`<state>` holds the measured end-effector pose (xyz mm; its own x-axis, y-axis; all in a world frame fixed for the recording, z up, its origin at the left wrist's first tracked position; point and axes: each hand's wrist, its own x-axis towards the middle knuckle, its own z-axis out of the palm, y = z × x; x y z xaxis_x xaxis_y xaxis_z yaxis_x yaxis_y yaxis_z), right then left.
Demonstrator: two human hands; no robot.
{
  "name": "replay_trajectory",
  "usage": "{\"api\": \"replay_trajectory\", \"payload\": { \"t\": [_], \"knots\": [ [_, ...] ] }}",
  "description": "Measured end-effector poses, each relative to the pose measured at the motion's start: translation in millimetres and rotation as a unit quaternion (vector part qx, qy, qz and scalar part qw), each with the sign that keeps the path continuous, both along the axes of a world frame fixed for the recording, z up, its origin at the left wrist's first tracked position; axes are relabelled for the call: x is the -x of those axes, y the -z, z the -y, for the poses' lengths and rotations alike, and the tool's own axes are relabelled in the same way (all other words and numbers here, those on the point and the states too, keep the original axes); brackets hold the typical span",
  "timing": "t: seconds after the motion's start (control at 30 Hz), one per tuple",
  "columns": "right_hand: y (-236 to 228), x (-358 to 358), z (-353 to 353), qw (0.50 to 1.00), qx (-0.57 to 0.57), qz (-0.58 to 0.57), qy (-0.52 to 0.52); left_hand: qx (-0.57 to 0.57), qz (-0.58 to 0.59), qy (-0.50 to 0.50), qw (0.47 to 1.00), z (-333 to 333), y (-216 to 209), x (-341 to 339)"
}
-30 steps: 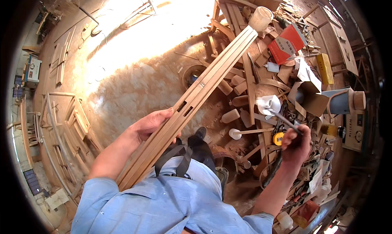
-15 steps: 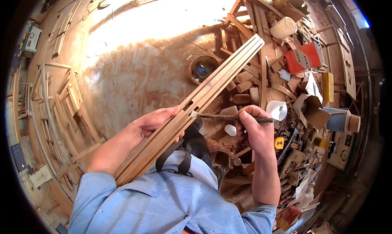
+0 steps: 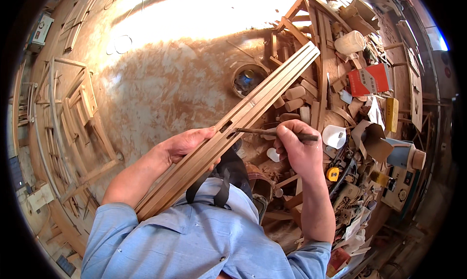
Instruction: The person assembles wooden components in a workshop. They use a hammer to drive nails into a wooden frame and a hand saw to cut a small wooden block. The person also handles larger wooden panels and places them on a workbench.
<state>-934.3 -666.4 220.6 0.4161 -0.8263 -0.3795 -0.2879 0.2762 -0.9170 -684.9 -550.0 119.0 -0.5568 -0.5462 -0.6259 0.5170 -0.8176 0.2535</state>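
The left hand [image 3: 187, 144] is curled partway around the long wooden bars [image 3: 214, 150], thumb by their upper edge, some fingertips peeking out below. The right hand [image 3: 297, 145] pinches a thin tool [image 3: 260, 132] with its fingers closed. The tool's tip is by the dark slots [image 3: 226, 126] in the middle of the bars; I can't tell if it goes inside.

The bars slant from the blue shirt [image 3: 194, 235] at lower left to the upper right of the frame. Their far end reaches over the wood pile, so that edge has little room around it. More room lies over the brown floor [image 3: 160, 89], left of the middle. Close to the right hand sits a white cup [image 3: 334, 136], with a yellow tape measure [image 3: 332, 174] below it.

The left arm leans in from the lower left. The right arm stands nearly straight up from the lower right, its wrist bent toward the bars.
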Motion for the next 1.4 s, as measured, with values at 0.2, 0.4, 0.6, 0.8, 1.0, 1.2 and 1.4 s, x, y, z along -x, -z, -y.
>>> {"api": "replay_trajectory", "payload": {
  "t": [0.2,0.4,0.6,0.8,1.0,1.2,1.4],
  "knots": [
    [-2,-6,-16,0.998,0.004,0.016,-0.058,0.019,0.010,-0.007,1.000,-4,2,-2],
    [-2,-17,-14,0.979,0.168,-0.055,-0.106,0.079,0.070,-0.004,0.994,-2,-11,3],
    [-4,-28,-24,0.959,0.229,-0.046,-0.160,0.161,0.174,0.024,0.971,-2,-14,3],
    [-1,-31,-27,0.955,0.268,-0.055,-0.116,0.161,0.200,0.027,0.966,-2,-19,1],
    [16,-15,-38,0.974,0.213,-0.023,-0.071,0.074,0.084,-0.009,0.994,-6,-11,-6],
    [14,2,-47,0.993,0.114,0.002,0.034,0.026,0.049,-0.017,0.998,-8,3,-11],
    [13,13,-48,0.989,0.080,0.045,0.117,0.034,0.059,-0.007,0.998,-6,4,-11]
  ]
}}
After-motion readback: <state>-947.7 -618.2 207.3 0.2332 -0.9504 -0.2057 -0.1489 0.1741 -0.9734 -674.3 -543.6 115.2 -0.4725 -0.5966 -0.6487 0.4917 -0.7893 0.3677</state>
